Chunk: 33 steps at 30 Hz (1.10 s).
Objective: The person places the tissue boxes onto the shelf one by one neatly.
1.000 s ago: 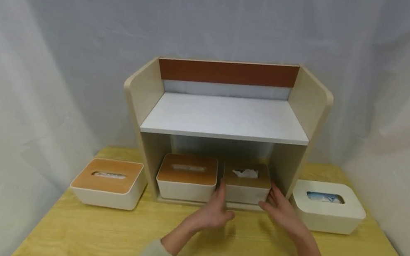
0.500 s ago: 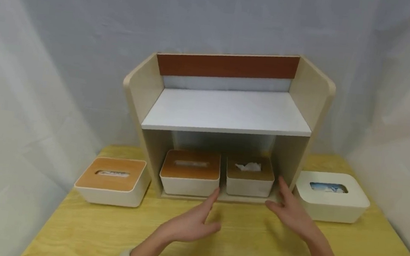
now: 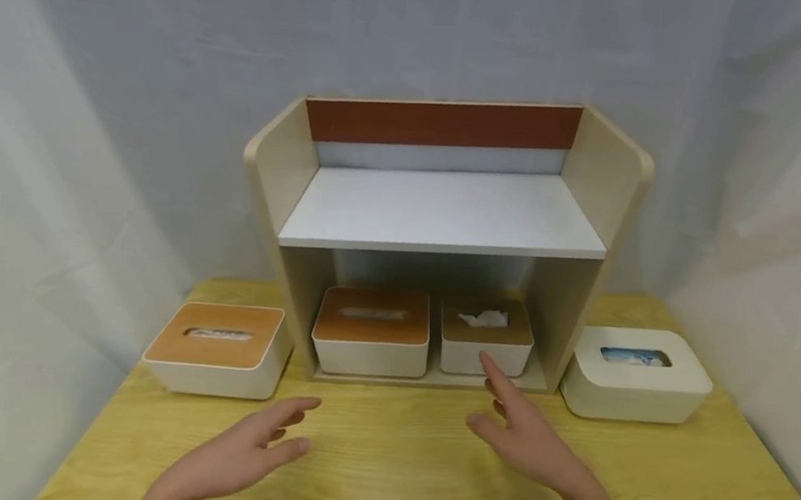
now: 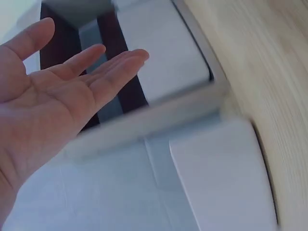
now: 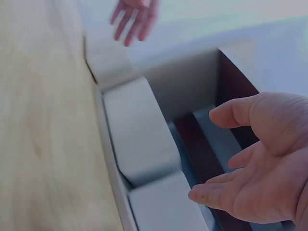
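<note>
Two tissue boxes stand side by side in the lower compartment of a small desktop shelf (image 3: 448, 214). The left one (image 3: 368, 357) has a reddish-brown wooden lid; the smaller right one (image 3: 458, 355) has a duller brown lid with a white tissue poking out. My right hand (image 3: 527, 438) hovers over the table before the smaller box, its forefinger overlapping that box's front in the head view. Over the table at the front left is my left hand (image 3: 236, 453), nearest the outer tissue box with the orange wooden lid (image 3: 167, 344). Relaxed fingers hold nothing on either hand.
Right of the shelf is an all-white tissue box (image 3: 687, 382) with a blue pack showing in its slot. The shelf's side panels (image 3: 626, 192) rise beside the white upper board (image 3: 441, 209). Pale sheeting (image 3: 423, 32) hangs behind the wooden table (image 3: 381, 435).
Both hands have come away from the smaller tissue box. My left hand has drawn back toward the front left; my right has pulled back and shifted left from the box's right side.
</note>
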{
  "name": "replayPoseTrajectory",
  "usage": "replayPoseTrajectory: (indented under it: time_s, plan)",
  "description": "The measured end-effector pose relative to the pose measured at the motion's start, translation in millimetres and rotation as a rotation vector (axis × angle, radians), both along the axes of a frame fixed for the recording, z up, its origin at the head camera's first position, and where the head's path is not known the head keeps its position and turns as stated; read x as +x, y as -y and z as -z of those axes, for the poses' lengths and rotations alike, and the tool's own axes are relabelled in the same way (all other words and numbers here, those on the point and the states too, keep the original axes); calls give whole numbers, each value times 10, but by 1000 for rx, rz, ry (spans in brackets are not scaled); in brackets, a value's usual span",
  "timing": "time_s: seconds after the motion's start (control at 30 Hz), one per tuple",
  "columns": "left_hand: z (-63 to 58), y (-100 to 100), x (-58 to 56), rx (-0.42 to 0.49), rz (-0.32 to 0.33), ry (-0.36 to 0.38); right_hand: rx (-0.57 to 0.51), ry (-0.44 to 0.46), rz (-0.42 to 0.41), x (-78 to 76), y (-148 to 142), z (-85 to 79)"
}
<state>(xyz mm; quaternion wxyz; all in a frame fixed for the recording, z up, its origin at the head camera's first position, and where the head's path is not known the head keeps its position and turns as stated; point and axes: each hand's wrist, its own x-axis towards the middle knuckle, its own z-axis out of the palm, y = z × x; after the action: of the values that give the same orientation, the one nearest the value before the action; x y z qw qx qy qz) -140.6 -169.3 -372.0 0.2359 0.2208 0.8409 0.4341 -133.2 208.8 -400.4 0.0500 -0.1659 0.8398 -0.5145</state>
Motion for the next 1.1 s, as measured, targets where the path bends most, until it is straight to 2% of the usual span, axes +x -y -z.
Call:
replayPoseTrajectory:
  time_s: [0.07,0.13,0.3,0.37,0.43,0.53,0.63,0.7,0.77,0.9,1.0,1.1]
  plan:
    - [-36,136,8,19,-73,-16,-11,21,-37,16,90,7]
    - [-82,258,12,31,-171,-71,-38,45,-73,29,162,1]
    - [-155,598,5,82,-434,-302,-122,127,-167,48,356,-72]
    - [-144,772,-17,93,-509,-377,-137,156,-206,58,479,-102]
    - [-121,958,-62,66,-564,-403,-141,179,-249,67,621,-116]
    - [-93,1229,-170,-62,-600,-345,-150,225,-312,44,858,-94]
    - [-71,1466,-310,-177,-593,-208,-145,275,-367,-25,1098,-30]
    - [-49,1600,-402,-220,-591,-126,-127,288,-394,-82,1254,34]
    - [-17,1708,-475,-235,-595,-72,-122,314,-418,-138,1405,96]
    - [49,1853,-547,-255,-600,-29,-162,381,-444,-216,1702,195]
    - [82,1903,-576,-251,-584,-16,-203,406,-439,-245,1927,250]
    - [102,1916,-628,-242,-559,18,-229,400,-399,-266,2140,310]
